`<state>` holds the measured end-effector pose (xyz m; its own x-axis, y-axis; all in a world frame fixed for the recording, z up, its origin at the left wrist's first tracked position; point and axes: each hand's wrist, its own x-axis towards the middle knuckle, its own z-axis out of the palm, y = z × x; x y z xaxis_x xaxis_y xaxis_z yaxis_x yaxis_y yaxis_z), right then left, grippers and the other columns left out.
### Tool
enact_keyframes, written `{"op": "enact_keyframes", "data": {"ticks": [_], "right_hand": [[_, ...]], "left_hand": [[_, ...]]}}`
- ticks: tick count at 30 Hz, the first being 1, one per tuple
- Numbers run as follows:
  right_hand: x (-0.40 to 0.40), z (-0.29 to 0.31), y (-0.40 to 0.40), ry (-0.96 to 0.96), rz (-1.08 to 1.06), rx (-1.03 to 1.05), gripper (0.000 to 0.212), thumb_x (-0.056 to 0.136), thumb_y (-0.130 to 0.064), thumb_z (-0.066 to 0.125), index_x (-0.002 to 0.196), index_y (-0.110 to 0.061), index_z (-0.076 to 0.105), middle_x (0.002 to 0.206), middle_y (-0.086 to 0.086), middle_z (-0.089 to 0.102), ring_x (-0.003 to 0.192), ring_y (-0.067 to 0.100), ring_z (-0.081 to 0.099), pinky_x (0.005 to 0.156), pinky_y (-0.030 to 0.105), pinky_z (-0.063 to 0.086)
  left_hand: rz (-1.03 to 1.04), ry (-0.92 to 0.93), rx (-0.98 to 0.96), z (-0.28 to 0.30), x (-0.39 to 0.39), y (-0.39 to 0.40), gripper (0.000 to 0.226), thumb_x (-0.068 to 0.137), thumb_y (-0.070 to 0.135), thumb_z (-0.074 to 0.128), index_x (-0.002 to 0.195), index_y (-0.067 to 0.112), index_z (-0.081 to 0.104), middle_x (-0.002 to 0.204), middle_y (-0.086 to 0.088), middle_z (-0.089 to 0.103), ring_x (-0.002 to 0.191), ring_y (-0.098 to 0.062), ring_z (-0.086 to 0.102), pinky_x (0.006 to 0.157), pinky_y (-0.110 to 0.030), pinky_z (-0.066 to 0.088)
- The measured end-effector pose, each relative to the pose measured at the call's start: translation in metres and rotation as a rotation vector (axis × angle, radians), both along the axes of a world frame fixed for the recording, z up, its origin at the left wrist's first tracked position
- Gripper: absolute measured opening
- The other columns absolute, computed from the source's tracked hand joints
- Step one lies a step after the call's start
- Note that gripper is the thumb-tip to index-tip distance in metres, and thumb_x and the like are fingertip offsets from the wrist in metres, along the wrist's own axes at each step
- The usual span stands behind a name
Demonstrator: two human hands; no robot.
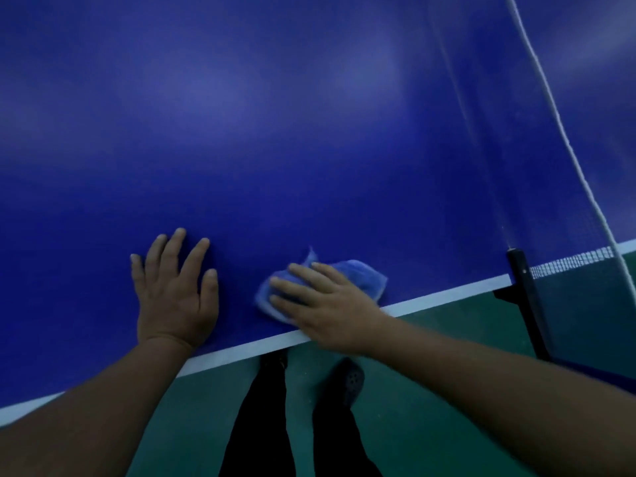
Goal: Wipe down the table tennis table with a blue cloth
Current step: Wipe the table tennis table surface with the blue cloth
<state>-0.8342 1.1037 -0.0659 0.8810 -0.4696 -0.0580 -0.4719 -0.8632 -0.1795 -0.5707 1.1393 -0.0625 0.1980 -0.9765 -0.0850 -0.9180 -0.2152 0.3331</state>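
Looking down from my head, my left hand [175, 290] lies flat on the blue surface [275, 132], fingers straight and spread, holding nothing. My right hand [327, 304] presses the blue cloth [364, 275] against the surface with straight fingers, just inside the white edge line [447, 296]. The cloth is bunched and pokes out beyond my fingers. To the right stand the net [568, 263] and its black post [526, 290]. Below the edge I see green floor [430, 390], my dark trousers [258, 425] and a shoe [351, 380].
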Motion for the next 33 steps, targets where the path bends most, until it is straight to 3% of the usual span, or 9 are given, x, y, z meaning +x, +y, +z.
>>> {"op": "enact_keyframes", "data": {"ticks": [2, 5, 9, 11, 13, 17, 22, 27, 33], "right_hand": [[-0.052, 0.002, -0.026, 0.032, 0.018, -0.021, 0.044, 0.095, -0.029, 0.05, 0.136, -0.019, 0.061, 0.149, 0.006, 0.051, 0.136, 0.04, 0.047, 0.107, 0.055, 0.039], [-0.096, 0.008, -0.096, 0.061, -0.301, -0.149, 0.043, 0.097, -0.024, 0.045, 0.131, -0.007, 0.063, 0.143, 0.018, 0.054, 0.127, 0.05, 0.051, 0.098, 0.061, 0.046], [-0.031, 0.006, -0.133, 0.052, -0.887, -0.141, 0.047, 0.105, -0.035, 0.036, 0.15, -0.021, 0.044, 0.161, 0.002, 0.032, 0.147, 0.035, 0.027, 0.114, 0.05, 0.026], [0.021, 0.002, -0.115, 0.007, -0.731, -0.114, 0.048, 0.101, -0.033, 0.038, 0.146, -0.022, 0.048, 0.159, 0.002, 0.036, 0.142, 0.037, 0.034, 0.108, 0.051, 0.032], [0.039, -0.004, -0.068, 0.0, -0.269, -0.088, 0.046, 0.097, -0.033, 0.044, 0.14, -0.022, 0.055, 0.154, 0.002, 0.044, 0.136, 0.038, 0.043, 0.104, 0.051, 0.036], [-0.032, 0.001, -0.045, 0.051, 0.187, -0.087, 0.043, 0.098, -0.035, 0.049, 0.139, -0.026, 0.057, 0.152, 0.0, 0.048, 0.137, 0.037, 0.046, 0.109, 0.054, 0.034], [-0.007, 0.006, -0.07, -0.022, -0.813, -0.098, 0.046, 0.099, -0.032, 0.046, 0.141, -0.017, 0.057, 0.154, 0.005, 0.045, 0.141, 0.038, 0.039, 0.108, 0.056, 0.035], [0.016, 0.0, -0.034, -0.032, -0.601, -0.064, 0.048, 0.094, -0.028, 0.048, 0.139, -0.011, 0.058, 0.154, 0.006, 0.045, 0.14, 0.036, 0.042, 0.102, 0.05, 0.038], [-0.116, 0.007, -0.048, 0.148, -1.268, -0.033, 0.051, 0.107, -0.041, 0.029, 0.155, -0.024, 0.031, 0.163, -0.004, 0.025, 0.138, 0.032, 0.031, 0.104, 0.05, 0.035]], "left_hand": [[-0.012, 0.0, -0.005, -0.002, 0.001, 0.001, 0.064, 0.094, 0.046, 0.027, 0.142, 0.011, 0.052, 0.155, -0.017, 0.035, 0.146, -0.036, 0.021, 0.119, -0.06, 0.003], [-0.015, -0.011, -0.019, -0.005, 0.002, 0.001, 0.063, 0.094, 0.045, 0.029, 0.142, 0.012, 0.051, 0.155, -0.016, 0.035, 0.147, -0.035, 0.021, 0.119, -0.061, 0.004], [-0.015, -0.01, -0.021, -0.008, 0.003, 0.0, 0.062, 0.094, 0.045, 0.03, 0.142, 0.013, 0.05, 0.155, -0.015, 0.034, 0.147, -0.034, 0.02, 0.119, -0.06, 0.003], [-0.01, -0.011, -0.029, -0.008, 0.002, 0.0, 0.062, 0.094, 0.044, 0.029, 0.143, 0.013, 0.05, 0.156, -0.015, 0.034, 0.147, -0.034, 0.02, 0.119, -0.06, 0.003], [-0.018, -0.004, -0.033, -0.009, 0.002, 0.001, 0.062, 0.094, 0.044, 0.029, 0.143, 0.012, 0.05, 0.156, -0.015, 0.034, 0.147, -0.035, 0.021, 0.119, -0.061, 0.003], [-0.021, -0.004, -0.042, -0.01, 0.004, 0.001, 0.062, 0.094, 0.044, 0.03, 0.142, 0.012, 0.051, 0.155, -0.016, 0.035, 0.147, -0.036, 0.021, 0.119, -0.061, 0.004], [-0.038, 0.017, -0.037, -0.01, 0.006, 0.001, 0.064, 0.092, 0.049, 0.031, 0.143, 0.014, 0.05, 0.155, -0.015, 0.034, 0.147, -0.035, 0.02, 0.119, -0.06, 0.003], [-0.058, 0.066, -0.051, -0.009, 0.007, 0.003, 0.065, 0.091, 0.053, 0.031, 0.14, 0.016, 0.053, 0.155, -0.015, 0.035, 0.147, -0.034, 0.018, 0.12, -0.059, 0.002], [-0.068, 0.047, -0.017, -0.004, 0.005, 0.004, 0.07, 0.088, 0.055, 0.028, 0.14, 0.014, 0.051, 0.155, -0.017, 0.032, 0.148, -0.035, 0.017, 0.119, -0.059, 0.0]]}}
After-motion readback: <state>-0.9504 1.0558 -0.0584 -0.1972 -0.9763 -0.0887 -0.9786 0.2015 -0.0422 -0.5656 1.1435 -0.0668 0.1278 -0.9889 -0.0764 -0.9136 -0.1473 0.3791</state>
